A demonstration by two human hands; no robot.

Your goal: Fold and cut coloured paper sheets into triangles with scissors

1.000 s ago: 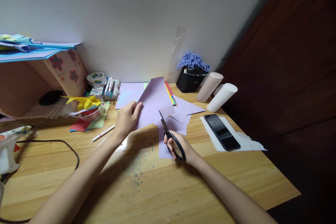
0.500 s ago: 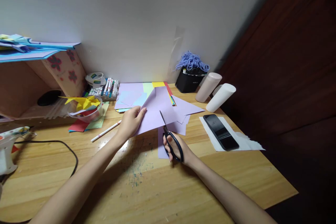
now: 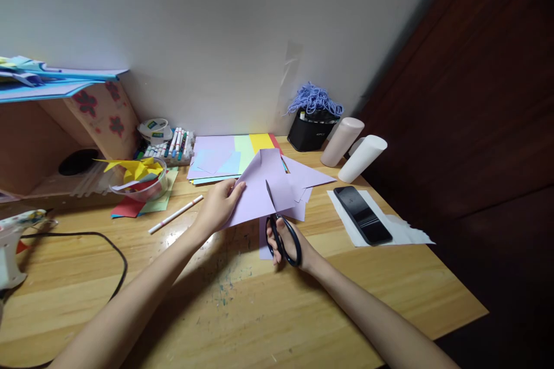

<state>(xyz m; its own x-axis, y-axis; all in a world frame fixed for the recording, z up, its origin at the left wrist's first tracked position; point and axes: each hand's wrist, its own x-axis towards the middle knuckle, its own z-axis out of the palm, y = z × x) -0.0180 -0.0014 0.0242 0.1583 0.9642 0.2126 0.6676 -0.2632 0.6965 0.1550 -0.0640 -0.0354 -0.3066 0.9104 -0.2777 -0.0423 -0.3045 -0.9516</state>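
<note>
Above the middle of the table, my left hand (image 3: 220, 205) pinches the left edge of a purple sheet (image 3: 264, 184), thumb on top. My right hand (image 3: 291, 245) has its fingers through the handles of dark scissors (image 3: 283, 240). One scissor blade lies over the sheet near its lower right part; the other blade is hidden beneath the paper. Behind and below the sheet are more purple paper pieces (image 3: 308, 173) on the table.
Coloured sheets (image 3: 262, 143), markers (image 3: 177, 143) and a tub of scraps (image 3: 151, 189) are behind and left. A marker (image 3: 175, 214) lies beside my left hand. At right are a phone (image 3: 362, 216), two cylinders (image 3: 362, 159) and a black holder (image 3: 309, 134). A glue gun (image 3: 11, 253) is far left.
The held sheet has moved slightly down and right and its top corner has tilted. The scissors have turned a little, their handles spreading wider. The camera view has shifted slightly.
</note>
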